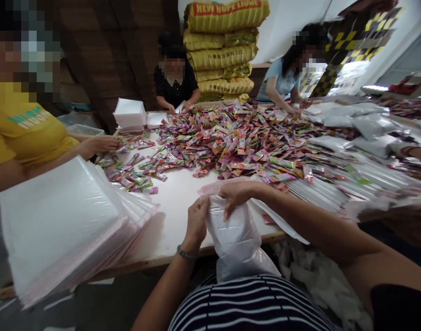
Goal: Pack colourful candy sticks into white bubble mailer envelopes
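Observation:
A filled white padded bag (236,239) is held upright against my striped shirt at the table's front edge. My left hand (197,218) grips the bag's top left corner, its fingers wrapped round the edge. My right hand (235,195) lies over the top of the bag with its fingers pressed on the upper part. What is inside the bag is hidden. Just behind my hands lies a flat white bag with a pink edge strip (213,186). A large heap of small colourful packets (231,138) covers the middle of the table (177,193).
A tall stack of white bags (65,220) overhangs the front left edge. More bags (320,193) fan out at right, with filled bags (369,122) beyond. Another white stack (129,112) stands at back left. Several people work around the table; yellow sacks (222,55) rise behind.

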`<state>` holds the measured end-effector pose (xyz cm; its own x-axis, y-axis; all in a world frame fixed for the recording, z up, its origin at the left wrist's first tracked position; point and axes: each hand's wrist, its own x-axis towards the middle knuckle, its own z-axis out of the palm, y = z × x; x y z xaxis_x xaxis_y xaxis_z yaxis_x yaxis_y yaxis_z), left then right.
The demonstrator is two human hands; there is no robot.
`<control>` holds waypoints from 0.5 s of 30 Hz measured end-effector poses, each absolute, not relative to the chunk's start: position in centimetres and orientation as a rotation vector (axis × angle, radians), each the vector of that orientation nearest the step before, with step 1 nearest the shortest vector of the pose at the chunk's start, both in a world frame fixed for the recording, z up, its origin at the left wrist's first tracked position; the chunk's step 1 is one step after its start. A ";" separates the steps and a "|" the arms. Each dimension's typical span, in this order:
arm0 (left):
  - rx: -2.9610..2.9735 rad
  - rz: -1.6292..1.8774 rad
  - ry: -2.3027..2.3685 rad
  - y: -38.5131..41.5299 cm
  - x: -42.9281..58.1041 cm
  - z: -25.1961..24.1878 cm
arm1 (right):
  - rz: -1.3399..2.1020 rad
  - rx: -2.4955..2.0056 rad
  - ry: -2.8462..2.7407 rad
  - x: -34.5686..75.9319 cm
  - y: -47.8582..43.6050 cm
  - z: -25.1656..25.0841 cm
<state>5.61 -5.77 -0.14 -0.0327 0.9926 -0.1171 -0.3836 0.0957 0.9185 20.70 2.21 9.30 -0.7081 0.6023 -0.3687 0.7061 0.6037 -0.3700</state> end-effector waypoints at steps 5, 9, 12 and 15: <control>0.682 1.417 1.007 -4.5 5.7 0.2 | -0.572 1.540 2.743 21.7 1.0 9.1; 0.717 1.407 1.003 -4.7 6.6 1.3 | -0.006 1.580 3.055 21.3 -0.9 8.9; 0.846 1.436 0.976 -4.8 7.5 2.2 | 0.109 1.274 3.187 20.0 -1.2 7.9; 0.947 1.384 0.978 -4.8 8.2 2.8 | -0.153 1.450 3.337 19.9 -0.1 7.0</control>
<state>8.22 -4.79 2.76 -0.0381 0.9993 0.0041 -0.3301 -0.0164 0.9438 19.92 -0.11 7.05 -0.5799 0.7053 0.4078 0.6649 0.6990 -0.2632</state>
